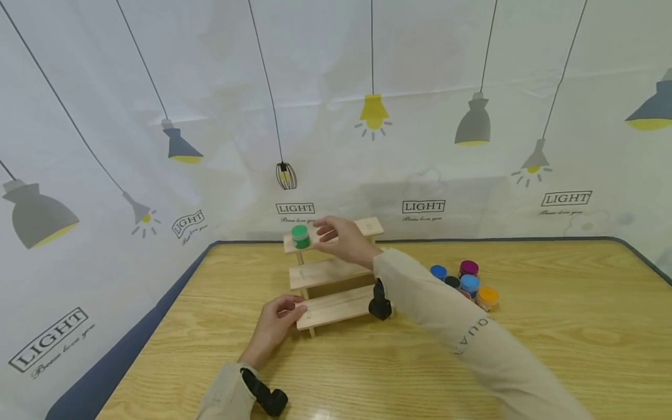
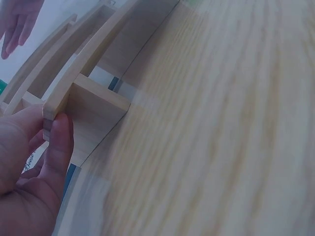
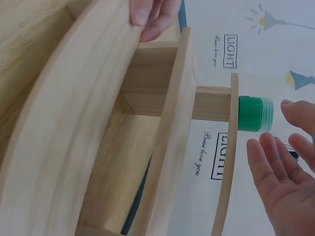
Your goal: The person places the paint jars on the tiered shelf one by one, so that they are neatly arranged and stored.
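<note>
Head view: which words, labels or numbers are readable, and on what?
"LIGHT": boxed, repeated across the wall covering.
"Beese love you", apparently: script beneath "LIGHT"; some copies too small.
"QUA", perhaps: right sleeve; remainder unclear.
Green jar, orange-lidded jar: any print too small to read.
No numbers readable.

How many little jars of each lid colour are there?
Green jar: 1
Dark blue jar: 1
Light blue jar: 1
Black jar: 1
Purple jar: 1
Orange jar: 1
Total: 6 jars; the reddish bit beside the right sleeve is too hidden to tell.
</note>
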`<state>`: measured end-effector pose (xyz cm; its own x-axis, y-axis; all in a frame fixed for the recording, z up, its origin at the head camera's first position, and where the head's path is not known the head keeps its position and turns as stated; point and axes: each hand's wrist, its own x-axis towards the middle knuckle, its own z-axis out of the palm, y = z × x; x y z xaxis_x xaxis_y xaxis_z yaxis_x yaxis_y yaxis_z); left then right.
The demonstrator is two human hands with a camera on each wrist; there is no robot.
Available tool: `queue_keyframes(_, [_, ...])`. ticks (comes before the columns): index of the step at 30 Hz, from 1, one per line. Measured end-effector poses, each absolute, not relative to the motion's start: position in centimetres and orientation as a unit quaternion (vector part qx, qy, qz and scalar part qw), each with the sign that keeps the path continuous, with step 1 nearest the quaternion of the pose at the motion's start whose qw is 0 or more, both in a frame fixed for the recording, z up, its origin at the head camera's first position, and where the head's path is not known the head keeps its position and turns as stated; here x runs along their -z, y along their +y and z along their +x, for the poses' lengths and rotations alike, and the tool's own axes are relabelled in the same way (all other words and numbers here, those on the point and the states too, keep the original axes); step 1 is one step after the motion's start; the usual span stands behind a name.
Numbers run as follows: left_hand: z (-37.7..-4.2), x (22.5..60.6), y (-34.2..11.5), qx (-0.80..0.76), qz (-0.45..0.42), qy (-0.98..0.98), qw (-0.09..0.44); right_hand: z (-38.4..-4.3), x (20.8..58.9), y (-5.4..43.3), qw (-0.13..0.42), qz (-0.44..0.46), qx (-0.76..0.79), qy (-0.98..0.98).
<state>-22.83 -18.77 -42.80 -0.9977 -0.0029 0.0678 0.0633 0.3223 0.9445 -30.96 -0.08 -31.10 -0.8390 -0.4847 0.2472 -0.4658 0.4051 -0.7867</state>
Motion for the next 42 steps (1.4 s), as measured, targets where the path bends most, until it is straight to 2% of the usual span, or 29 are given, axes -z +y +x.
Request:
queue_keyframes(10, [-23.0, 43.0, -18.9, 0.582, -0.024, -0.812, 0.031, -28.5, 31.6, 4.0, 0.011, -0.359, 0.436, 0.825])
queue_keyframes(20, [-23.0, 43.1, -18.9, 0.577, -0.014, -0.816, 0.030, -25.9, 34.2, 9.5, 0.051, -0.366, 0.468, 0.802])
queue_keyframes(30, [-23.0, 43.1, -18.8, 0.576, -0.018, -0.816, 0.034, -24.4, 35.4, 13.5, 0.021, -0.322, 0.484, 0.814])
queue_keyframes(37, [-23.0, 43.2, -18.8, 0.573, -0.012, -0.819, 0.033, -23.7, 36.1, 16.8, -0.041, -0.300, 0.502, 0.810])
queue_keyframes(42, [-23.0, 43.2, -18.8, 0.574, -0.009, -0.818, 0.032, -23.3, 36.3, 19.2, -0.027, -0.266, 0.507, 0.819])
